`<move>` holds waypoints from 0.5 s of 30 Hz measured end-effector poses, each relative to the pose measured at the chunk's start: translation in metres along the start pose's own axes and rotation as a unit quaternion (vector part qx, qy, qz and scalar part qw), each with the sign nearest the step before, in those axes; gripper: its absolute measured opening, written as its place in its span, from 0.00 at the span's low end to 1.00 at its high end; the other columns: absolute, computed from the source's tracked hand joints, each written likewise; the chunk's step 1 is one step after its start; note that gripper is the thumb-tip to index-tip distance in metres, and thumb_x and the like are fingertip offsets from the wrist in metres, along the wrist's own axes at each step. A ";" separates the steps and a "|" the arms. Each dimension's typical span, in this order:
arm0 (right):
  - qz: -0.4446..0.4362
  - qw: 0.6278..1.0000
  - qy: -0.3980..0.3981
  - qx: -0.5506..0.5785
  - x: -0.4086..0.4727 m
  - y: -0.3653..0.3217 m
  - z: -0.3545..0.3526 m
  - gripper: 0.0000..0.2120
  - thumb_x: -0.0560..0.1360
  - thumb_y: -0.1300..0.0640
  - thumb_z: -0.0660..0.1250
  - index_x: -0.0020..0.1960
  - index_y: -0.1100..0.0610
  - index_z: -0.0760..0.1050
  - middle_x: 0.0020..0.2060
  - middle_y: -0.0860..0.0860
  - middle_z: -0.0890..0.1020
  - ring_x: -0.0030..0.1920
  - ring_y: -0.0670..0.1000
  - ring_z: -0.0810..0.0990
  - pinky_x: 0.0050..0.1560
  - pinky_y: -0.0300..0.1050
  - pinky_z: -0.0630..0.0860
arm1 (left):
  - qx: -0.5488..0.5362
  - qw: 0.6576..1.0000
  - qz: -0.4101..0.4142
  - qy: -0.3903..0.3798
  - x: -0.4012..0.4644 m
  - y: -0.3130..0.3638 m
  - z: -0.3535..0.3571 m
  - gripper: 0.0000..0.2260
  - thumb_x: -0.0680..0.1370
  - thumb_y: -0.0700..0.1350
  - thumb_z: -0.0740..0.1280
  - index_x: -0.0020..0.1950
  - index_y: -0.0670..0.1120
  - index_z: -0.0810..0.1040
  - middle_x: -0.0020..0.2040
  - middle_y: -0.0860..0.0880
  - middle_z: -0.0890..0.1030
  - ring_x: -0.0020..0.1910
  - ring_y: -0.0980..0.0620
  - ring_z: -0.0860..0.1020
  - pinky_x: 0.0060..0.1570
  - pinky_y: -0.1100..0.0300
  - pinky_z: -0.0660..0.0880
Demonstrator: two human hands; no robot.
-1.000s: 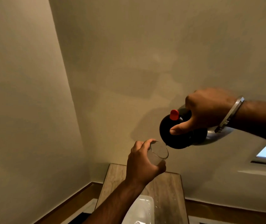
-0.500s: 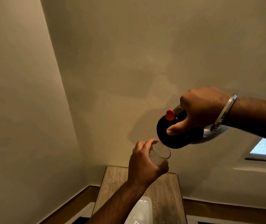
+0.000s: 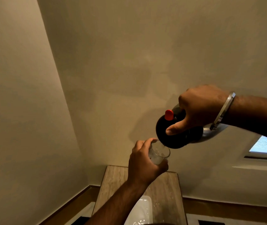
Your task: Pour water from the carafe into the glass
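Your left hand (image 3: 143, 164) is wrapped round the glass (image 3: 159, 153), fingers clamped on its side, holding it up in the air above the wooden tabletop (image 3: 167, 189). The glass sits just below & left of the carafe (image 3: 176, 133), rim tilted toward the spout, nearly touching it. Your right hand (image 3: 199, 109) grips the carafe's handle from above, thumb pressed on the black lid w/ a red button (image 3: 169, 114) beside it. Carafe is tipped steeply toward the glass; black top, shiny metal body behind your wrist. Glass is clear, w/ what looks like water inside. A metal bracelet (image 3: 223, 109) on your right wrist. A white dish (image 3: 141, 211) lies on the tabletop under your left forearm.
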State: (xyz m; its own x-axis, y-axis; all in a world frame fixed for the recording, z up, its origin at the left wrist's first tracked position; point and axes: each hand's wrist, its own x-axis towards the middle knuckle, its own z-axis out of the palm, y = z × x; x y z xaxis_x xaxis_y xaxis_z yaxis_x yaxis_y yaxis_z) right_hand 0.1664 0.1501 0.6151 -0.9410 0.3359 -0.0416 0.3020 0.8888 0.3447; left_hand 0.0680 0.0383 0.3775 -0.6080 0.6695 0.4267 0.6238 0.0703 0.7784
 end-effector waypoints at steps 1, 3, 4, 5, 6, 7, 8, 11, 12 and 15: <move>-0.001 1.000 0.000 0.005 0.000 0.000 0.000 0.42 0.43 0.16 0.47 0.29 0.53 0.71 0.20 0.46 0.71 0.21 0.47 0.69 0.25 0.40 0.66 | 0.001 1.000 0.000 0.001 0.000 0.000 0.000 0.35 0.62 0.63 0.74 0.67 0.59 0.69 0.55 0.57 0.71 0.52 0.57 0.73 0.45 0.64 0.78; -0.003 1.000 0.003 0.008 -0.001 0.000 0.000 0.42 0.43 0.16 0.46 0.29 0.53 0.71 0.20 0.46 0.71 0.21 0.48 0.69 0.26 0.41 0.67 | 0.005 1.000 -0.001 0.003 -0.001 0.000 0.001 0.35 0.62 0.63 0.74 0.66 0.59 0.70 0.55 0.57 0.71 0.52 0.57 0.73 0.45 0.64 0.78; -0.004 1.000 0.005 0.008 -0.002 0.000 0.001 0.42 0.43 0.16 0.47 0.29 0.53 0.71 0.20 0.46 0.71 0.21 0.48 0.69 0.26 0.41 0.68 | 0.008 1.000 -0.002 0.004 -0.001 0.000 0.001 0.35 0.62 0.63 0.73 0.66 0.59 0.70 0.55 0.57 0.71 0.52 0.57 0.73 0.45 0.63 0.79; -0.005 1.000 0.006 0.008 -0.002 0.000 0.001 0.42 0.44 0.16 0.47 0.29 0.53 0.72 0.20 0.47 0.71 0.22 0.48 0.69 0.26 0.41 0.68 | 0.011 1.000 -0.002 0.005 -0.001 0.001 0.001 0.35 0.62 0.63 0.73 0.66 0.59 0.69 0.55 0.57 0.71 0.51 0.57 0.73 0.45 0.63 0.79; -0.005 1.000 0.008 0.007 -0.002 0.000 0.001 0.42 0.44 0.16 0.47 0.29 0.54 0.72 0.20 0.47 0.71 0.22 0.48 0.69 0.27 0.41 0.68 | 0.013 1.000 -0.001 0.005 -0.001 0.001 0.001 0.35 0.62 0.64 0.73 0.66 0.59 0.69 0.55 0.57 0.71 0.51 0.58 0.73 0.44 0.63 0.78; -0.006 1.000 0.010 0.006 -0.003 0.000 0.002 0.42 0.44 0.16 0.47 0.29 0.54 0.71 0.20 0.47 0.71 0.22 0.48 0.69 0.27 0.42 0.68 | 0.015 1.000 0.000 0.004 -0.001 0.001 0.001 0.34 0.62 0.64 0.73 0.66 0.60 0.69 0.54 0.57 0.71 0.51 0.58 0.73 0.44 0.63 0.78; -0.006 1.000 0.012 0.007 -0.003 0.000 0.002 0.42 0.44 0.16 0.47 0.29 0.54 0.71 0.21 0.47 0.71 0.22 0.48 0.69 0.27 0.42 0.68 | 0.015 1.000 0.001 0.003 -0.001 0.001 0.001 0.34 0.62 0.64 0.73 0.66 0.60 0.68 0.54 0.57 0.71 0.51 0.58 0.73 0.44 0.63 0.79; -0.006 1.000 0.013 0.013 -0.003 0.000 0.003 0.42 0.44 0.16 0.47 0.29 0.54 0.71 0.20 0.47 0.71 0.22 0.48 0.69 0.27 0.42 0.68 | 0.016 1.000 0.000 0.006 -0.002 0.001 0.002 0.35 0.61 0.64 0.74 0.66 0.61 0.67 0.55 0.57 0.71 0.51 0.58 0.73 0.44 0.62 0.79; -0.006 1.000 0.011 0.016 -0.003 0.000 0.004 0.42 0.44 0.16 0.47 0.29 0.54 0.71 0.20 0.47 0.71 0.22 0.48 0.69 0.27 0.42 0.68 | 0.016 1.000 -0.001 0.007 -0.002 0.001 0.002 0.35 0.61 0.64 0.74 0.66 0.61 0.67 0.55 0.57 0.72 0.51 0.58 0.73 0.44 0.62 0.79; -0.004 1.000 0.004 0.021 -0.002 0.002 0.006 0.41 0.45 0.17 0.48 0.28 0.54 0.71 0.20 0.47 0.70 0.22 0.48 0.68 0.26 0.41 0.65 | 0.012 1.000 -0.002 0.008 -0.001 0.000 0.002 0.35 0.61 0.63 0.74 0.66 0.61 0.68 0.55 0.56 0.72 0.51 0.57 0.74 0.45 0.60 0.79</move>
State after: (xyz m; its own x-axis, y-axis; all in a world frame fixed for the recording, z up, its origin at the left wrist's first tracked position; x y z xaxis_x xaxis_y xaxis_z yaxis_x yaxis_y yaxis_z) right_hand 0.1693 0.1530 0.6101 -0.9443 0.3270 -0.0371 0.3009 0.9034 0.3055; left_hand 0.0699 0.0392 0.3765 -0.6182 0.6568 0.4317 0.6331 0.0906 0.7688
